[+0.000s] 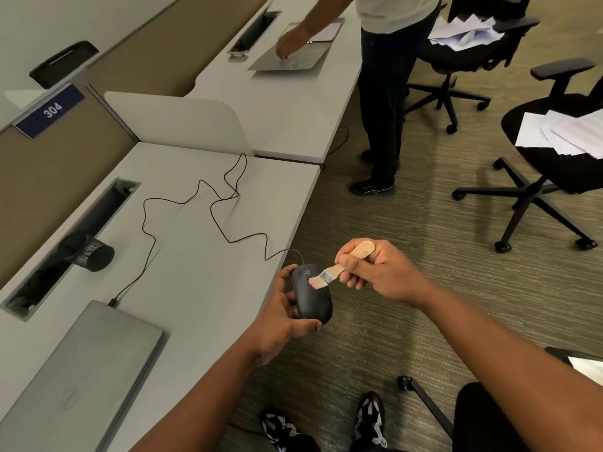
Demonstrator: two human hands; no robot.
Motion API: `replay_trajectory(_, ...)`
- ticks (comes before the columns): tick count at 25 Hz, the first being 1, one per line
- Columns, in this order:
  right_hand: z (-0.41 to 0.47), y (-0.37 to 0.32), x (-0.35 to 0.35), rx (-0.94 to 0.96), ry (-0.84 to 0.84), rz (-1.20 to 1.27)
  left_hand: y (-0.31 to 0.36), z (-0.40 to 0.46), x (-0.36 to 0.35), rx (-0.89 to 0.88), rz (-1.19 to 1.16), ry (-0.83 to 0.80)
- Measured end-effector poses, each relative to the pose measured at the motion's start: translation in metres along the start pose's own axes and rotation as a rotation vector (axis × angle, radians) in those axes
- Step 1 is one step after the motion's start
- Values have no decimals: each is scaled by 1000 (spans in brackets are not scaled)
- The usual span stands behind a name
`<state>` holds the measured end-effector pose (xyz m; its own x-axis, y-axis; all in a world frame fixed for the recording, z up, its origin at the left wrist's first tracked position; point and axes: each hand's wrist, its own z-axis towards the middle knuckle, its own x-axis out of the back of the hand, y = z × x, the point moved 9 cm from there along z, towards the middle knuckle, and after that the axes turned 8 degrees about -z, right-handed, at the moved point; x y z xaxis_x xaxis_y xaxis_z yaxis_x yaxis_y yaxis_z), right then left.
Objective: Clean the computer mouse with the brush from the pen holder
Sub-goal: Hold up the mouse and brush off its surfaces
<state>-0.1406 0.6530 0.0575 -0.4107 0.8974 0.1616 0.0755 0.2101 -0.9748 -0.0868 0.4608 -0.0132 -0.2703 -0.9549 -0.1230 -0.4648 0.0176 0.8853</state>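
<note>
Seen from the head camera: a black wired computer mouse (311,293) held off the front edge of the white desk (202,262), above the carpet, cradled in the left hand (280,316) with fingers curled round its far side and thumb along the near end. Gripped in the right hand (375,272), a small brush (339,265) with a pale wooden handle and metal ferrule, thumb and fingers wrapped about the handle, bristles touching the mouse's top near the buttons. Trailing from the mouse, a thin black cable (208,203) looping across the desk and ending beside a closed silver laptop (85,380). Lying on its side near the cable slot, a black mesh pen holder (89,252). Further along the neighbouring desk, another person (388,79) standing, one hand on a grey sheet. On the carpet to the right, two black office chairs (551,151) loaded with loose white papers (561,132). On the partition, a blue sign (49,110) reading 304.
</note>
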Motion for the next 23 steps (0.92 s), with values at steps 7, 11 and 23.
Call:
replay_trajectory(7, 4, 1, 21, -35, 53, -139, -1, 0, 2, -1, -22, -27)
replay_trajectory(11, 6, 18, 9, -168, 144, 454, 1, 1, -4, -5, -9, -73)
replay_trajectory(23, 7, 47, 22, -371, 323, 424, 3, -3, -10, -10, -3, -106)
